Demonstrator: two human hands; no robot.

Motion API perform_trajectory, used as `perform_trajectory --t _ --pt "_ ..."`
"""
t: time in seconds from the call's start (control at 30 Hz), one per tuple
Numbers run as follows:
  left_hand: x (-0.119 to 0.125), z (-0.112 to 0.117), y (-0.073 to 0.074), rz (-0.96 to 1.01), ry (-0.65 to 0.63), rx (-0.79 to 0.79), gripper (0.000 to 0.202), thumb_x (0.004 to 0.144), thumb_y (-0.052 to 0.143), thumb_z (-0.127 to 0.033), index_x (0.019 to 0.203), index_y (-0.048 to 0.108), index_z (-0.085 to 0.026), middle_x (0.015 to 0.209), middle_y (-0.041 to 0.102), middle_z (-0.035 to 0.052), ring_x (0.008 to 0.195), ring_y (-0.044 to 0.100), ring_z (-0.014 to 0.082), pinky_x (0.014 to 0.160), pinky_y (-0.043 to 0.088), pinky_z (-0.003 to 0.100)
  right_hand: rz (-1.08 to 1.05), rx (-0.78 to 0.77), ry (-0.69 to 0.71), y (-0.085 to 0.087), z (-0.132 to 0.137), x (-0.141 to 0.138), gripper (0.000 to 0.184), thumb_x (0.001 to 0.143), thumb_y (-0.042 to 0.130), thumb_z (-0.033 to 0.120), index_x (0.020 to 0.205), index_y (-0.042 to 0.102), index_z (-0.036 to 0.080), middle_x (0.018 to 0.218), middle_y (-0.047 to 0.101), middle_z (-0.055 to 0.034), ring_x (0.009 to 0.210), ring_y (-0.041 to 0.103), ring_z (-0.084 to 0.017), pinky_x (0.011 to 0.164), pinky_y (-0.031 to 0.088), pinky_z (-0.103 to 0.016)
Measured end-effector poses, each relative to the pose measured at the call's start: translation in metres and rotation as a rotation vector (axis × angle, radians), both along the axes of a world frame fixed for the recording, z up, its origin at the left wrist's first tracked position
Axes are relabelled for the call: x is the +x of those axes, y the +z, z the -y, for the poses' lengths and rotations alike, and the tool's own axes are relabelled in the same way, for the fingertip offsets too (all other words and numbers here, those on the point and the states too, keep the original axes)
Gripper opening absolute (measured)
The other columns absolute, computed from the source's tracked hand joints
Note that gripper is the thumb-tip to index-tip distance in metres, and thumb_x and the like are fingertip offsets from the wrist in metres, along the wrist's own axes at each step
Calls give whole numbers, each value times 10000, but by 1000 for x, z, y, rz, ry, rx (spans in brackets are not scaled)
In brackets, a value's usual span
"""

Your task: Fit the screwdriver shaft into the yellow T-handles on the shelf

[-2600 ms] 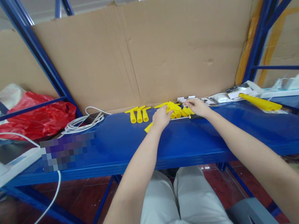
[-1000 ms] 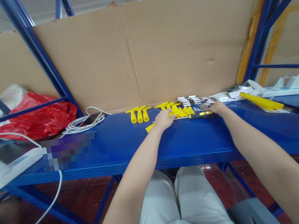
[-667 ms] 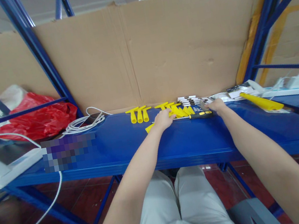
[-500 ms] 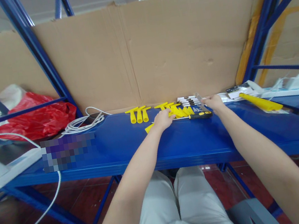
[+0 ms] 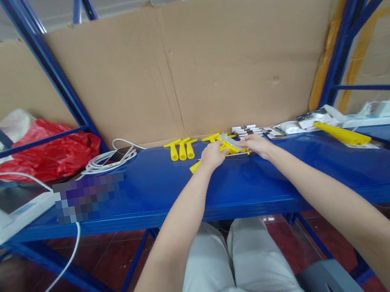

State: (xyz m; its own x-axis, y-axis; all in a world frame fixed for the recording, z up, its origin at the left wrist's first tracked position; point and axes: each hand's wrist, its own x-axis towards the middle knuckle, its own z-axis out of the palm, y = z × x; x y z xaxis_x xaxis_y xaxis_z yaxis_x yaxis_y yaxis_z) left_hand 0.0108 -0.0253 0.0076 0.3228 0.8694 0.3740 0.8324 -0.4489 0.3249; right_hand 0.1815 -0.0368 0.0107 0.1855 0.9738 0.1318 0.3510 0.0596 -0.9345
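Note:
My left hand (image 5: pixel 215 155) is closed over a yellow plastic handle (image 5: pixel 195 167). Part of the handle shows at the left of the palm, the rest is covered. My right hand (image 5: pixel 258 144) pinches a flat grey strip (image 5: pixel 229 139), which slants over yellow pieces (image 5: pixel 233 147) between my hands. Below them lies a screwdriver, its thin shaft (image 5: pixel 238 154) showing and its grip hidden by my right hand. To the left, yellow T-shaped handles (image 5: pixel 181 150) lie in a row. Behind my right hand is a stack of white-and-black strips (image 5: pixel 245 130).
Cardboard (image 5: pixel 225 60) stands along the back of the blue table (image 5: pixel 150 189). At left are a coiled white cable (image 5: pixel 109 162), a red plastic bag (image 5: pixel 54 150) and a power strip (image 5: pixel 22 216). On the right lie a yellow cone-shaped piece (image 5: pixel 344 134) and white packets (image 5: pixel 288 128).
My right hand has moved left with the grey strip, bringing it over the yellow pieces beside my left hand. It now covers the screwdriver's grip. My left hand has stayed in place.

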Motion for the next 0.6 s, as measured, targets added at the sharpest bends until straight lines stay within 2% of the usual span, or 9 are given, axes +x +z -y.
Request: perform_trajectory --t 0.2,0.33,0.47,0.6 --pt "-1 1 2 14 7 4 315 904 609 -334 1187 679 -214 1240 695 86 1197 617 236 984 470 303 43 12 -23 1 4 -3 277 699 750 284 569 531 175 484 459 47 480 372 -80 498 285 -222" --pt "-1 1 2 8 13 7 324 908 603 -334 1199 668 -207 1256 685 88 1202 614 236 980 469 297 100 -3 -56 4 8 -7 266 771 673 232 558 525 176 454 445 47 460 367 -80 493 287 -222" --pt "-1 3 3 4 17 12 426 909 605 -319 1317 587 -197 1278 671 104 1200 616 240 980 473 307 155 -4 -37 4 11 -8 273 814 640 219 567 535 174 420 440 48 419 359 -75 442 266 -211" --pt "-2 5 4 -14 -29 41 582 905 608 -286 1460 443 -239 1315 651 87 1219 604 235 1009 461 319 103 -27 20 4 13 -8 257 830 648 185 598 538 176 400 440 48 369 365 -69 398 273 -193"
